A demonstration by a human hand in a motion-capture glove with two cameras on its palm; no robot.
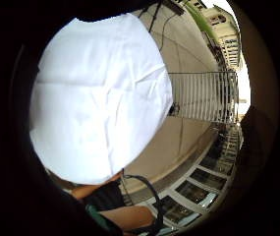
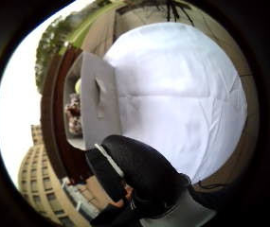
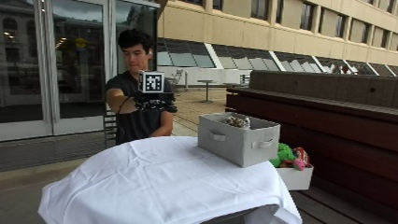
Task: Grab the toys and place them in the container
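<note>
Containers: two. One grey fabric box with handle slots [image 3: 238, 138] sits at the table's far right edge, and one smaller white open bin [image 3: 294, 177] stands just beside it, lower, off the table's right edge.
Toys: at least one speckled toy [image 3: 236, 122] shows above the grey box's rim; the white bin holds a bunch of green, red and pink soft toys [image 3: 287, 156] (too clumped to count).
Right hand: the black-gloved right hand [image 3: 151, 101] is raised at chest height behind the table's far edge, nothing visibly in it; how far the fingers are spread, I cannot tell.
Surface: one round table under a creased white cloth [image 3: 155, 182].
Room: outdoor terrace, dark wooden bench wall [image 3: 336, 116] to the right, glass doors [image 3: 62, 65] behind.
</note>
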